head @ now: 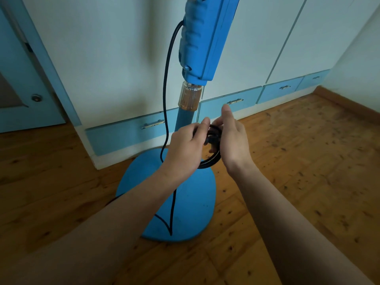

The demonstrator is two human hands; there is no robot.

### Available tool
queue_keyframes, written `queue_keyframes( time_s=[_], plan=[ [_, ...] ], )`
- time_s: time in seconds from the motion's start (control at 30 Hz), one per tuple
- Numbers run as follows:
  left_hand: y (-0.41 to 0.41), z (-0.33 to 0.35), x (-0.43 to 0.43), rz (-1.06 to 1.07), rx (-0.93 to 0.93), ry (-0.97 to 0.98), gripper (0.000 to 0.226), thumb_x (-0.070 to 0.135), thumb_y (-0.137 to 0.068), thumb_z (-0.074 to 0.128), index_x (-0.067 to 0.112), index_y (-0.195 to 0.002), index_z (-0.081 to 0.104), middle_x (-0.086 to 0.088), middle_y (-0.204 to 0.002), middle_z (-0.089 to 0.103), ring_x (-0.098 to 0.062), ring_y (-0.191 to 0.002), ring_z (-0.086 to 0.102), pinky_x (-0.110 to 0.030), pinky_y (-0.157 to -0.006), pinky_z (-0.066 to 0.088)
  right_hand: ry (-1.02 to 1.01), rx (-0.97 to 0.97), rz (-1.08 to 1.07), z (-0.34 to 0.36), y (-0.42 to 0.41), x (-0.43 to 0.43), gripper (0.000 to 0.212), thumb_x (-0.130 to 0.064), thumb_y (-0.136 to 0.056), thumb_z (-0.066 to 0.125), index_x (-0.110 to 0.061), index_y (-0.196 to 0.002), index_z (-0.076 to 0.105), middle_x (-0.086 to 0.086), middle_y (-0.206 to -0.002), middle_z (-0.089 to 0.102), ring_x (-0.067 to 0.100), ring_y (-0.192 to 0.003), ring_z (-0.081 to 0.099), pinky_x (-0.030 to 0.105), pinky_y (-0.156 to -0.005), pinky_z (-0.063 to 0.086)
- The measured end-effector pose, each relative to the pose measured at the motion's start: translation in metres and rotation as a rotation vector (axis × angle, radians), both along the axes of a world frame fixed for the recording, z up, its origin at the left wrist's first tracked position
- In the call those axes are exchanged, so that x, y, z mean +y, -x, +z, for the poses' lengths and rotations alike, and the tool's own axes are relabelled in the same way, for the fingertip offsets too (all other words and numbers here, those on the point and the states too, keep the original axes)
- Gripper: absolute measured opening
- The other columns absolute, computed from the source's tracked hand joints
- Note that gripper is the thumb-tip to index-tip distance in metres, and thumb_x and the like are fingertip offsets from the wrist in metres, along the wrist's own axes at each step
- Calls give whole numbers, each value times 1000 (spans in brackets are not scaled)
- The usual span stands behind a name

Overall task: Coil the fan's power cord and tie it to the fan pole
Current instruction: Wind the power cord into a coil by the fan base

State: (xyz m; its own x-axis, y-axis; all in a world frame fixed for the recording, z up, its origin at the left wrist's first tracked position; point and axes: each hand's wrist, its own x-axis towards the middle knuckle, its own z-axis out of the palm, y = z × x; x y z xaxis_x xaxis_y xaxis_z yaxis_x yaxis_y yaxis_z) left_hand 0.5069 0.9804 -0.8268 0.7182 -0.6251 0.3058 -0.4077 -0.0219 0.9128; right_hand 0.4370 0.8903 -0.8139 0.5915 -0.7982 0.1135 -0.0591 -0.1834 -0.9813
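Note:
A blue standing fan rises in front of me, its pole [185, 118] topped by a clear collar and a blue control housing [201, 38]. The black power cord [165, 89] drops from the housing along the pole's left side. A small coil of that cord [211, 153] hangs between my hands, just right of the pole and above the round blue base [195, 202]. My left hand [185, 147] grips the coil from the left. My right hand [232, 138] closes on it from the right, index finger raised. A slack loop of cord [168, 221] lies on the base.
White cabinet doors with blue drawers [127, 134] and metal handles stand right behind the fan. A blue door [24, 89] is at the left. Wooden floor [298, 161] spreads to the right, bounded by a wall and skirting at the far right.

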Motion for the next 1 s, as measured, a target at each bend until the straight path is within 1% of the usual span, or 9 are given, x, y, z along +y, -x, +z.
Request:
queue_keyframes(
  time_s=[0.1,0.2,0.3,0.47,0.6,0.7,0.8,0.93,1.0],
  plan=[
    [2,0,-1,-4,-4,-33,54,47,-106,40,20,-59,45,10,-48,46,-7,-47,41,-24,-53,34,103,93,-39,-2,1,3,50,-43,-103,42,-12,-66,51,-4,-50,50,16,-48,44,32,-49,40],
    [-4,-1,-1,-139,181,18,53,48,-105,44,12,-65,44,7,-51,40,-10,-44,35,-32,-50,34,-52,63,-81,-2,1,-1,36,-29,-101,45,-13,-68,45,10,-61,36,23,-55,29,38,-52,30],
    [-9,-1,1,-236,311,52,49,51,-98,57,12,-68,64,0,-56,55,-12,-46,44,-27,-50,39,-263,-45,-112,1,3,-7,35,-25,-101,45,-17,-68,39,6,-55,31,18,-44,24,29,-44,23],
    [-14,-11,4,-272,417,-77,67,67,-92,52,15,-50,54,0,-49,52,-16,-58,62,-33,-80,45,-282,-93,-179,-1,3,-6,40,-32,-104,48,-17,-68,40,3,-54,34,16,-44,26,27,-40,27],
    [-10,-9,2,-160,502,108,59,50,-100,54,22,-49,42,6,-47,31,-15,-47,31,-38,-63,37,-49,-18,-153,-2,4,-2,51,-44,-105,41,-12,-69,55,-2,-49,56,16,-42,51,27,-43,44],
    [-14,-4,5,-122,366,110,58,51,-99,52,14,-57,38,1,-51,29,-16,-46,28,-34,-55,35,98,86,-96,0,6,-3,60,-55,-104,35,-12,-78,68,1,-66,73,17,-59,69,26,-56,56],
    [-16,0,5,-82,215,42,58,51,-100,50,16,-56,35,0,-54,30,-17,-48,28,-38,-55,30,182,95,1,1,6,0,61,-53,-105,35,-11,-77,68,-9,-60,69,2,-54,61,16,-50,48],
    [-8,0,-1,-154,246,17,56,50,-102,47,21,-55,41,10,-46,37,-4,-39,34,-28,-48,32,169,100,-52,-9,2,2,58,-37,-107,38,6,-71,53,8,-58,55,22,-55,49,47,-53,46],
    [-7,-1,-1,-282,350,53,52,50,-101,51,23,-57,55,10,-45,43,-6,-40,37,-21,-46,35,88,85,-147,-9,0,-3,51,-32,-104,39,1,-67,48,13,-59,49,23,-54,42,45,-52,41]
  ],
)
